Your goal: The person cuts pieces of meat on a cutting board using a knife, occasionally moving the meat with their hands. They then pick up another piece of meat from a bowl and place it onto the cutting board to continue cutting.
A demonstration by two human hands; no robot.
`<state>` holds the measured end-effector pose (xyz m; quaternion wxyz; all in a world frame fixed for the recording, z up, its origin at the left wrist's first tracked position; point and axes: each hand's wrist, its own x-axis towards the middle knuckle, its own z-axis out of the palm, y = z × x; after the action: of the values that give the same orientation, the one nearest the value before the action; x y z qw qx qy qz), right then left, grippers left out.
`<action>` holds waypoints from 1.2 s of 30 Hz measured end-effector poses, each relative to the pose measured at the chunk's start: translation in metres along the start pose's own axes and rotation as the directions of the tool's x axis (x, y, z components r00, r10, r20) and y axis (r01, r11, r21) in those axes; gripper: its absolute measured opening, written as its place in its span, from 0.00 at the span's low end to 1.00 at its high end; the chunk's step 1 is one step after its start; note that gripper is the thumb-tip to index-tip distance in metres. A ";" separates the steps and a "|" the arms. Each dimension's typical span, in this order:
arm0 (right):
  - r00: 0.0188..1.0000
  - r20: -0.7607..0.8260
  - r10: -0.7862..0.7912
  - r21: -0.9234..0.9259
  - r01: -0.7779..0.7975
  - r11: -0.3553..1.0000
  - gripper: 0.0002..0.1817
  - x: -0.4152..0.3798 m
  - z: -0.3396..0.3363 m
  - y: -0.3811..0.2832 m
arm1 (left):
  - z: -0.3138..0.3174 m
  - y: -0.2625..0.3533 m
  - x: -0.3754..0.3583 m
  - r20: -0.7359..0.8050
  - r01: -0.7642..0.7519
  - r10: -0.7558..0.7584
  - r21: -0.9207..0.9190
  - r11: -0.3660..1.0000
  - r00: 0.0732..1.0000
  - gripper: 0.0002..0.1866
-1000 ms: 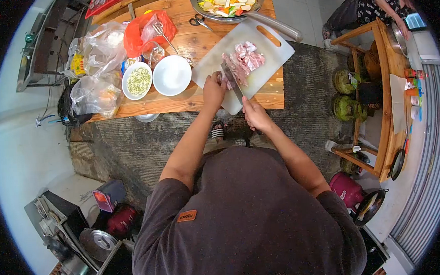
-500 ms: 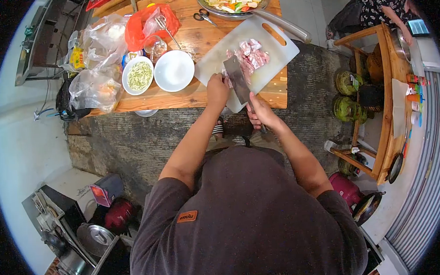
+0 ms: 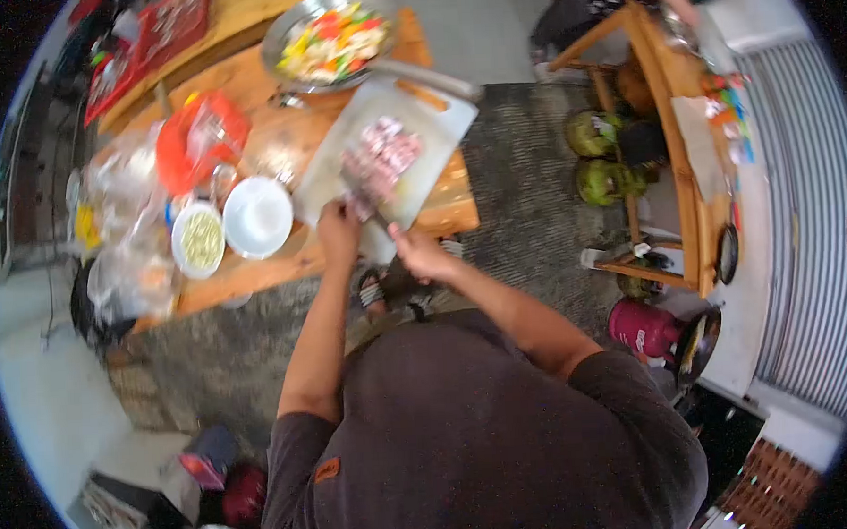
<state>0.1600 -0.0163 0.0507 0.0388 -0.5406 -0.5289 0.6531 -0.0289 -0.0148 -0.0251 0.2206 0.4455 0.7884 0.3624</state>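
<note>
A white cutting board (image 3: 441,127) lies at a slant on the wooden table and bears a pile of chopped raw meat (image 3: 388,151). My right hand (image 3: 421,255) is closed round the handle of a cleaver, whose blade (image 3: 366,203) looks narrow and blurred against the near side of the meat. Left of the blade, my left hand (image 3: 339,232) has its fingers bent together on a piece of meat at the board's near edge. Its fingertips are partly hidden.
Left of the board stand a white bowl (image 3: 258,218) and a bowl of pale green shreds (image 3: 198,241). Behind is a pan of cut vegetables (image 3: 386,53), its handle crossing the board's far end. Plastic bags (image 3: 126,273) lie left. A person (image 3: 587,7) is by the wooden rack (image 3: 665,65).
The whole view has tilted and shifted, so the table sits further left. The cleaver's blade has turned from broad side to nearly edge-on. Both hands stay at the board's near end.
</note>
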 end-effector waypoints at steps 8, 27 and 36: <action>0.999 -0.035 -0.002 -0.113 -0.002 0.994 0.40 -0.018 -0.009 -0.008 | 0.001 0.001 0.004 0.010 0.012 -0.011 -0.069 0.998 1.000 0.20; 0.995 0.088 -0.057 0.075 0.050 0.996 0.35 -0.023 -0.025 0.007 | 0.020 -0.020 0.008 0.111 0.074 -0.042 -0.304 0.950 0.993 0.17; 0.998 -0.033 -0.053 0.096 0.056 0.994 0.36 -0.058 -0.020 0.008 | -0.001 0.011 0.023 0.175 0.239 -0.235 -0.004 0.971 0.956 0.20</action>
<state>0.2031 -0.0424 0.0860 0.0908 -0.5334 -0.5104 0.6684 -0.0352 0.0089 -0.0165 0.3359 0.3749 0.8091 0.3033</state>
